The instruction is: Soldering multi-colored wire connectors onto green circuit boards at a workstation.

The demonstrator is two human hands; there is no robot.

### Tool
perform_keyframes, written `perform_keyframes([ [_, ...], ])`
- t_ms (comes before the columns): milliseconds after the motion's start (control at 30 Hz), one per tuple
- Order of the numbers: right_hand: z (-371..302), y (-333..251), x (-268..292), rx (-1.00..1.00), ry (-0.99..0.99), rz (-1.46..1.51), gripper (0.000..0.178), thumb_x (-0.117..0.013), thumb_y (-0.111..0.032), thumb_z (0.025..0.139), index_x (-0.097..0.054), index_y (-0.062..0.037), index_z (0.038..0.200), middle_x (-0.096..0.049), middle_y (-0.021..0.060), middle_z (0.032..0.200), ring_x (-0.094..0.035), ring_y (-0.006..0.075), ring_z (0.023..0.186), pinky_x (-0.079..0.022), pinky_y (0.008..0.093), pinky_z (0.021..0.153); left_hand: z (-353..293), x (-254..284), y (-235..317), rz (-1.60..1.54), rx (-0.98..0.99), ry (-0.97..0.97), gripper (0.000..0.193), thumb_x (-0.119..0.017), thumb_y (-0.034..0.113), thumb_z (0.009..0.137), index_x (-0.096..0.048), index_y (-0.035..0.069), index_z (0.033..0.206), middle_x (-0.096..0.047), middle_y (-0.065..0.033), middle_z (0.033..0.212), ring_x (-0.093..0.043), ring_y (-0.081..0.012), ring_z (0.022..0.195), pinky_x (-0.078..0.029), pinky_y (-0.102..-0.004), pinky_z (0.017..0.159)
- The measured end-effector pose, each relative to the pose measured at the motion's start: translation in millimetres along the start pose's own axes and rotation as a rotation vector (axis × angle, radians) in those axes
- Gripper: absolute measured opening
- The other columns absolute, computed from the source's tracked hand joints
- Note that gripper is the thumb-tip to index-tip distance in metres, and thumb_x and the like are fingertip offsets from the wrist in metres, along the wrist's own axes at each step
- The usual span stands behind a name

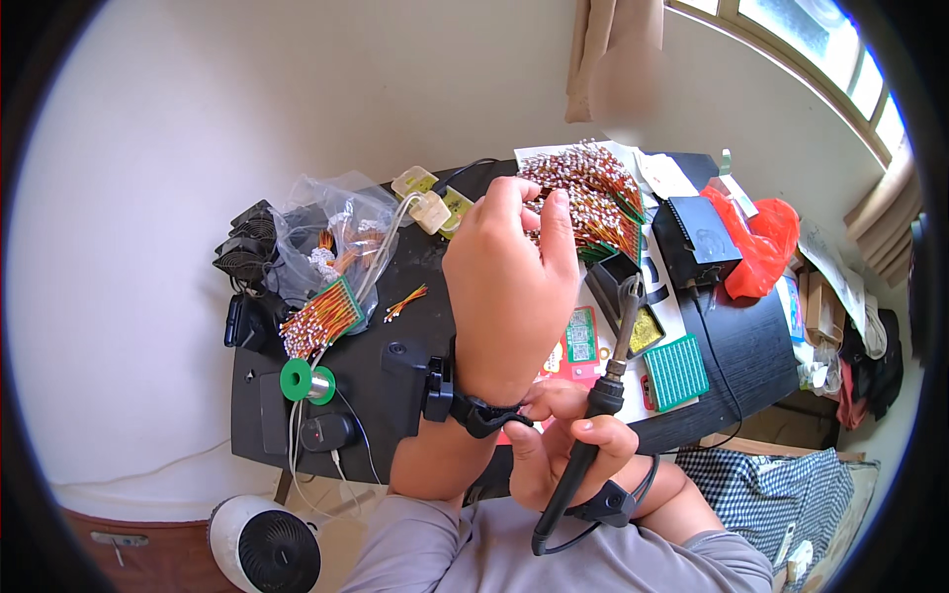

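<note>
Head view shows us, nearest, our grey sleeves rising from the lower edge, with a white round fan point(265, 550) on the floor to the left. Just above, our right hand point(565, 440) is closed around the dark handle of a soldering iron point(597, 405), which slants up and to the right so that its metal tip sits over a black holder with a yellowish sponge point(645, 329). Our left hand point(509, 287) is raised above the black table point(415, 346), back toward us, fingers curled shut; the thumb and fingertips pinch at the edge of a big bundle of red, orange and green wires with pale ends point(593, 198), though we cannot tell how many strands they actually grip. A black band wraps that wrist. Under the hands lie a small green circuit board point(581, 334) and, to the right, a green perforated board point(676, 370). To the left on the table we see a green spool of solder point(305, 381), a smaller fan of wires on a green strip point(318, 318), and a few loose wire strands point(406, 300). Farther back sit a clear plastic bag point(336, 227), a white power strip point(427, 203) and a black box point(702, 232) beside a red bag point(759, 247), with the white wall and window beyond
</note>
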State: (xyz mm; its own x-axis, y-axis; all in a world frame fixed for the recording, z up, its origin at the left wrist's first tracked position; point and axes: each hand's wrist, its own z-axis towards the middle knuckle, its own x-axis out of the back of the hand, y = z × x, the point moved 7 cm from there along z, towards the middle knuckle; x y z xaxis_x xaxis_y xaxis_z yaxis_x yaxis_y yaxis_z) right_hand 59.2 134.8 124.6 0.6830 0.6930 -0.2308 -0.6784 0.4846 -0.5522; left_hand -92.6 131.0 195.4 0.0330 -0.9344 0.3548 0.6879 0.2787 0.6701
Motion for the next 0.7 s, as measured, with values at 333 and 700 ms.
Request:
perform_keyframes([
  [333, -3, 0, -10, -0.025, -0.082, 0.044, 0.058, -0.081, 0.007, 0.077, -0.039, -0.0064, 0.114, -0.064, 0.0171, 0.079, -0.066, 0.0289, 0.073, -0.055, 0.0403, 0.073, -6, 8, -12, -0.122, 0.033, 0.003, 0.021, -0.073, 0.019, 0.092, -0.067, -0.001, 0.089, -0.067, -0.0052, 0.07, -0.059, -0.0089, 0.059, -0.047, -0.0247, 0.055],
  [700, -18, 11, -25, -0.081, 0.003, 0.14, 0.077, -0.086, -0.001, 0.073, -0.036, -0.0185, 0.128, -0.058, 0.0191, 0.099, -0.063, 0.0327, 0.089, -0.052, 0.0481, 0.077, -16, 41, -20, -0.458, 0.193, 0.181, 0.016, -0.066, 0.012, 0.096, -0.062, 0.001, 0.086, -0.057, -0.0015, 0.069, -0.05, -0.0071, 0.061, -0.038, -0.0245, 0.052],
])
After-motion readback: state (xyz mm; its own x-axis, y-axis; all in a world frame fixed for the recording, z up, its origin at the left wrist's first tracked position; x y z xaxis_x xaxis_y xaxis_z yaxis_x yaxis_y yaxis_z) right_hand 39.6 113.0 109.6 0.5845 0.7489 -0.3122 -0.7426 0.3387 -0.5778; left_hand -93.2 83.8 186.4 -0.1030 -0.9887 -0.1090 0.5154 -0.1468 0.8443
